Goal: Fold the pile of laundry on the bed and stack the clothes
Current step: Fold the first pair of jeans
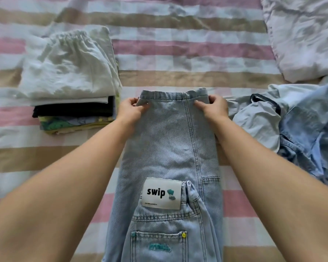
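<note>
Head view: jeans [170, 144] lie lengthwise mid-bed [178, 59], light-blue denim, elastic end far. Grip of left hand [131, 108]: fingers curled, pinching the far-left corner. Grip of right hand [212, 107]: pinching the far-right corner. Folded stack [68, 76] toward the left edge; unfolded pile [295, 125] toward the right edge.

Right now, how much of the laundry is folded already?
Done: a folded stack sits on the left. In hand: the left hand and right hand pinch the far edge of the jeans, not yet stacked. Left: a crumpled pile of blue clothes on the right.
</note>
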### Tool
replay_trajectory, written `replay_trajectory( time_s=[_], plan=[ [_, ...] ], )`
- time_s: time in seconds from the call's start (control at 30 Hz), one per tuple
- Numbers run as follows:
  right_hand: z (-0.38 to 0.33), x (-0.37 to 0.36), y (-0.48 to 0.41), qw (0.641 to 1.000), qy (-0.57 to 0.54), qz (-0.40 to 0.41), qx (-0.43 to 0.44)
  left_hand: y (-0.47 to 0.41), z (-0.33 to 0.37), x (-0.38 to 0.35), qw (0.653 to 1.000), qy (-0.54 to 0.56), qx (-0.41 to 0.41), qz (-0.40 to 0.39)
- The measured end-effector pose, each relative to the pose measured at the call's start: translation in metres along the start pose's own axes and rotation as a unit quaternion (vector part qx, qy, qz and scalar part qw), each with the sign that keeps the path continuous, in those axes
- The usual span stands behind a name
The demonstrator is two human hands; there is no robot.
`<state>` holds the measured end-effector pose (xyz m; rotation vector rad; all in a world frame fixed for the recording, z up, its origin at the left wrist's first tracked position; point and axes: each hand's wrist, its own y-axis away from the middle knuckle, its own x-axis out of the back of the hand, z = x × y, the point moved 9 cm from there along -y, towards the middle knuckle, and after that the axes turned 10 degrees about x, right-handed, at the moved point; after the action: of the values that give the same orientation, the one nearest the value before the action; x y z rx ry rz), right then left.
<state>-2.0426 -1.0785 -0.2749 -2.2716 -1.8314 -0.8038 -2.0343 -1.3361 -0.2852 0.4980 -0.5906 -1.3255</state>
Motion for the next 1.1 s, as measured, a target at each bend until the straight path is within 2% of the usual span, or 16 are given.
replay_trajectory(
  time_s=[0.1,0.2,0.33,0.53,0.7,0.83,0.97,1.03,1.1],
  plan=[
    [-0.029,0.021,0.033,0.991,-0.125,0.016,0.047,0.040,0.020,0.010,0.997,0.022,-0.061,-0.032],
    [-0.062,0.052,0.082,0.980,-0.154,-0.008,0.123,0.097,0.037,0.029,0.987,-0.005,-0.149,-0.057],
    [-0.081,0.079,0.162,0.977,-0.107,-0.049,0.179,0.178,0.024,0.050,0.970,-0.062,-0.205,-0.115],
    [-0.061,0.092,0.278,0.954,0.007,-0.076,0.291,0.260,-0.037,0.077,0.931,-0.193,-0.292,-0.101],
    [0.002,0.067,0.337,0.936,0.126,-0.100,0.314,0.285,-0.104,0.067,0.865,-0.350,-0.354,-0.071],
    [0.031,0.045,0.349,0.903,0.239,-0.096,0.343,0.280,-0.130,0.059,0.817,-0.423,-0.389,-0.047],
    [0.047,0.026,0.350,0.867,0.318,-0.153,0.352,0.267,-0.152,0.052,0.770,-0.505,-0.386,-0.053],
    [0.047,0.024,0.350,0.862,0.319,-0.171,0.354,0.267,-0.157,0.052,0.775,-0.503,-0.378,-0.065],
    [0.046,0.032,0.342,0.911,0.245,-0.140,0.301,0.268,-0.153,0.054,0.814,-0.452,-0.359,-0.054]
  ],
)
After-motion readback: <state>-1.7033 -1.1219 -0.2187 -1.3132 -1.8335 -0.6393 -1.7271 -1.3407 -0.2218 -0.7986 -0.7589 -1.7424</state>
